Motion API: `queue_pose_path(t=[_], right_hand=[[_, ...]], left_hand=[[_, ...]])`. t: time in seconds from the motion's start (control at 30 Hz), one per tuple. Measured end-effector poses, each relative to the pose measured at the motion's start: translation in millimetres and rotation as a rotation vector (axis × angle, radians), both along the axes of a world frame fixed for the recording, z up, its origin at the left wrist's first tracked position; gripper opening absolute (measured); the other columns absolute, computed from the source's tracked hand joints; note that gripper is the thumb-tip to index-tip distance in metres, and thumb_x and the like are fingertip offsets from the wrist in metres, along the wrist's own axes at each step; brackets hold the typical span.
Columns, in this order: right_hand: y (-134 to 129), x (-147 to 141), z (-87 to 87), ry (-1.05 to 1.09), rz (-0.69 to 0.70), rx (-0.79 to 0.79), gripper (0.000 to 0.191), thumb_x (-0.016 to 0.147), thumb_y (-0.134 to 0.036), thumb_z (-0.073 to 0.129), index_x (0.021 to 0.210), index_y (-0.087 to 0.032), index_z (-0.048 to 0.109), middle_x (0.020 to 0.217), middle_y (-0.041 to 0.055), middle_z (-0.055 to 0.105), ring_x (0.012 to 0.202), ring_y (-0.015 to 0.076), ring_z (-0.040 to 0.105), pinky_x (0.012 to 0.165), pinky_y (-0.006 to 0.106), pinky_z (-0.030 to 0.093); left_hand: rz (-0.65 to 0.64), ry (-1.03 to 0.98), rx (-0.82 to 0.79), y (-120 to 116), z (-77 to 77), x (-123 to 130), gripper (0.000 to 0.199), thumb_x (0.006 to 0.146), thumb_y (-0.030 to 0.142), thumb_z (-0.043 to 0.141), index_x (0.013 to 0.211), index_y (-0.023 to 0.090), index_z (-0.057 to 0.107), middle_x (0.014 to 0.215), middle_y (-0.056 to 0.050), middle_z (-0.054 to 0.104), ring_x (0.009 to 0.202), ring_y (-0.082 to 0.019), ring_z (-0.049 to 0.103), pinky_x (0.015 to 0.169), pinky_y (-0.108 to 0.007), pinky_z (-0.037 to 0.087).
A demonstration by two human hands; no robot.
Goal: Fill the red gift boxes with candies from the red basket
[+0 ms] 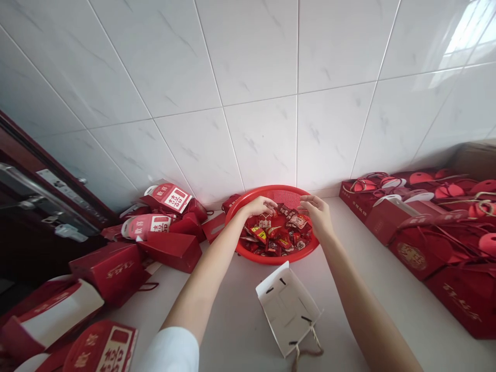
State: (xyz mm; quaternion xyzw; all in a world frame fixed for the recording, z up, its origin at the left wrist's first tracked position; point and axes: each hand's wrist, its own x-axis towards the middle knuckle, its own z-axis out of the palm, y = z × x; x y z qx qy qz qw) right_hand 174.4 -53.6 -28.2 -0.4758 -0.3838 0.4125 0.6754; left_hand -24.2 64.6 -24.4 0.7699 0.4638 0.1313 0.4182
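A red plastic basket (277,260) stands against the wall, with many small wrapped sweets (282,238) in red, brown and yellow inside it. Over its left side reaches my left hand (260,206), fingers loosely bent and apart, no sweet visible in it. At the right rim is my right hand (316,211), its fingers pointing inward with a gap to the thumb; nothing shows between them. Nearer me, between my forearms, an open gift box (289,312) shows its white inside, with a twisted cord handle (310,353) at the lower end.
Left on the white tabletop (228,315) lie several open red boxes (170,250), loosely heaped, beside a dark door with a metal lock (72,232). To the right, red gift boxes with cord handles (416,253) stand in rows. Behind rises a white tiled wall (259,139).
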Motion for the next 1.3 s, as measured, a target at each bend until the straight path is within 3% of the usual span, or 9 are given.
queue_pose_path(t=[0.27, 0.53, 0.67, 0.8, 0.9, 1.0, 1.1, 1.2, 1.3], right_hand=[[0.5, 0.3, 0.5, 0.001, -0.006, -0.01, 0.02, 0.064, -0.032, 0.071, 0.079, -0.02, 0.067, 0.087, 0.0041, 0.069, 0.071, 0.0176, 0.067, 0.069, 0.033, 0.058], [1.0, 0.4, 0.3, 0.009, -0.028, 0.0, 0.023, 0.063, -0.034, 0.068, 0.081, -0.021, 0.063, 0.088, 0.0035, 0.067, 0.071, 0.0173, 0.066, 0.07, 0.034, 0.056], [1.1, -0.1, 0.5, 0.015, -0.038, 0.005, 0.023, 0.062, -0.034, 0.067, 0.081, -0.021, 0.062, 0.087, 0.0031, 0.067, 0.071, 0.0171, 0.065, 0.069, 0.033, 0.056], [1.0, 0.0, 0.5, 0.013, -0.03, -0.005, 0.023, 0.062, -0.033, 0.067, 0.081, -0.021, 0.062, 0.087, 0.0028, 0.067, 0.072, 0.0173, 0.065, 0.07, 0.033, 0.056], [1.8, 0.9, -0.7, 0.004, -0.026, -0.017, 0.025, 0.063, -0.033, 0.067, 0.084, -0.021, 0.063, 0.088, 0.0034, 0.067, 0.078, 0.0186, 0.066, 0.073, 0.033, 0.057], [4.2, 0.9, -3.5, -0.014, -0.022, -0.037, 0.03, 0.064, -0.033, 0.072, 0.09, -0.021, 0.066, 0.094, 0.0058, 0.07, 0.091, 0.0223, 0.068, 0.078, 0.035, 0.057], [7.1, -1.4, -7.1, -0.017, 0.012, -0.042, 0.036, 0.065, -0.039, 0.078, 0.094, -0.021, 0.068, 0.099, 0.0065, 0.072, 0.095, 0.0246, 0.069, 0.08, 0.037, 0.058], [9.0, -4.0, -9.5, 0.029, 0.09, -0.009, 0.035, 0.066, -0.048, 0.081, 0.085, -0.021, 0.069, 0.089, 0.0054, 0.073, 0.085, 0.0248, 0.07, 0.075, 0.038, 0.059], [9.8, -3.0, -9.4, 0.079, 0.044, 0.031, 0.033, 0.068, -0.049, 0.08, 0.08, -0.021, 0.069, 0.085, 0.0036, 0.073, 0.084, 0.0228, 0.07, 0.076, 0.035, 0.058]], left_hand=[[-0.034, 0.069, 0.11, 1.8, 5.9, 15.2, 0.04, 0.079, 0.007, 0.065, 0.116, 0.017, 0.072, 0.108, -0.008, 0.078, 0.097, -0.02, 0.072, 0.08, -0.028, 0.056], [-0.162, 0.324, 0.232, -9.3, 3.7, 63.2, 0.032, 0.065, 0.002, 0.067, 0.09, 0.019, 0.075, 0.114, -0.008, 0.075, 0.114, -0.031, 0.066, 0.098, -0.036, 0.051], [-0.151, 0.376, 0.248, -11.5, -6.1, 74.8, 0.025, 0.058, -0.005, 0.066, 0.071, 0.016, 0.069, 0.101, -0.013, 0.075, 0.116, -0.036, 0.064, 0.103, -0.041, 0.047], [-0.111, 0.368, 0.179, -5.3, -6.0, 61.9, 0.018, 0.058, 0.0, 0.069, 0.058, 0.017, 0.065, 0.074, -0.008, 0.072, 0.094, -0.032, 0.07, 0.09, -0.039, 0.052], [-0.081, 0.247, 0.142, -2.2, 3.3, 49.6, 0.01, 0.07, 0.009, 0.067, 0.071, 0.017, 0.073, 0.076, -0.005, 0.073, 0.086, -0.025, 0.07, 0.084, -0.034, 0.054], [-0.06, 0.049, 0.138, -6.3, 15.9, 45.0, 0.025, 0.085, 0.014, 0.059, 0.104, 0.014, 0.076, 0.099, -0.007, 0.077, 0.091, -0.021, 0.07, 0.086, -0.032, 0.054], [-0.069, -0.129, 0.136, -15.3, 24.0, 47.7, 0.038, 0.092, 0.018, 0.059, 0.129, 0.013, 0.065, 0.112, -0.011, 0.076, 0.098, -0.019, 0.071, 0.092, -0.032, 0.054], [-0.115, -0.328, 0.118, -21.7, 22.6, 52.8, 0.042, 0.094, 0.024, 0.064, 0.134, 0.013, 0.059, 0.111, -0.013, 0.075, 0.098, -0.02, 0.072, 0.093, -0.035, 0.055], [-0.142, -0.342, 0.178, -24.6, 14.4, 56.3, 0.037, 0.099, 0.028, 0.057, 0.132, 0.014, 0.058, 0.114, -0.015, 0.074, 0.097, -0.02, 0.073, 0.091, -0.037, 0.057]])
